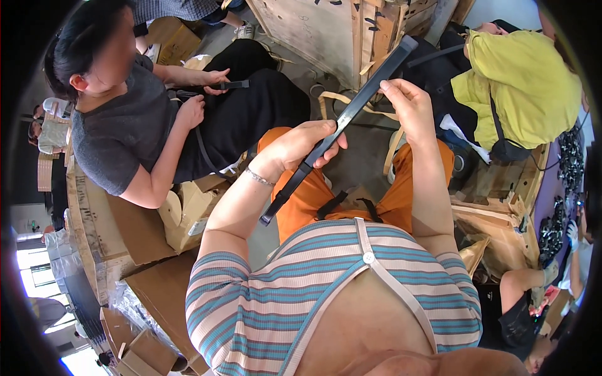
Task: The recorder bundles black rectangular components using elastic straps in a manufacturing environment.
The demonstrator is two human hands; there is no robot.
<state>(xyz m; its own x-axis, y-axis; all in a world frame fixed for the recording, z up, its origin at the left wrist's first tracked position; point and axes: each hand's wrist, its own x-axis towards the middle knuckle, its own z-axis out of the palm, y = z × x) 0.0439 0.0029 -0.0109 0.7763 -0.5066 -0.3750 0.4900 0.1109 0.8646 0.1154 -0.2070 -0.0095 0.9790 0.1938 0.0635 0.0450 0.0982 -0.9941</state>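
Both hands, left and right, raised, fingers curled closed.

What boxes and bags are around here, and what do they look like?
Cardboard box: left of the knees, brown, flaps open.
Flat cardboard: lower left, brown sheets.
Plastic bag: lower left, clear and crinkled.
Wooden crate: top middle, pale boards.
Small box: top left, brown cardboard.
No screens or signs visible.

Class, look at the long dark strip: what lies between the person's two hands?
Head view: only the dark strip spans from left hand to right hand; nothing else sits between.
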